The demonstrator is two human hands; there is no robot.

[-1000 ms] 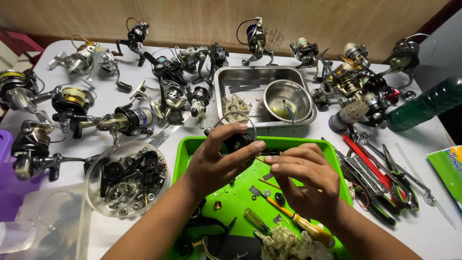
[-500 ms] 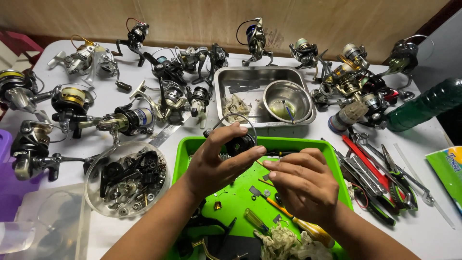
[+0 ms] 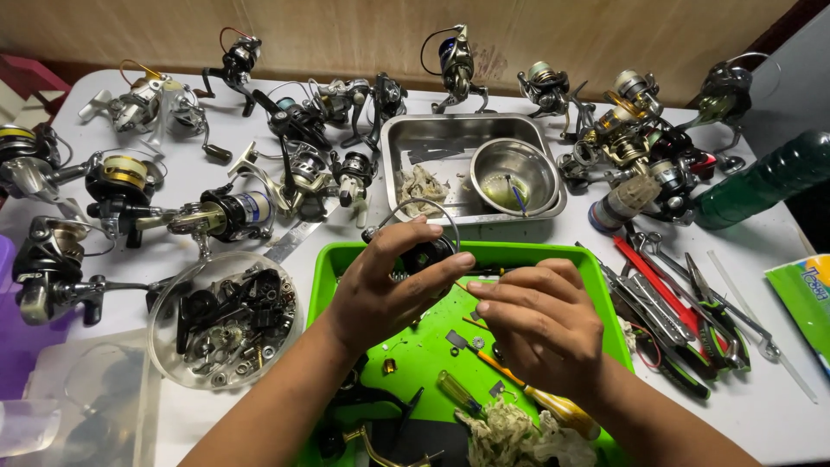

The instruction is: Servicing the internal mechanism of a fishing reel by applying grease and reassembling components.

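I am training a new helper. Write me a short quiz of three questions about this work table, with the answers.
1. True or false: the left hand holds a black fishing reel over the green tray.
2. Where does the small round steel bowl sit?
A. on the green tray
B. inside the steel pan
C. in the clear round dish
3. Fill in: the yellow-handled screwdriver lies in the tray below the ______ hand.

Key:
1. true
2. B
3. right
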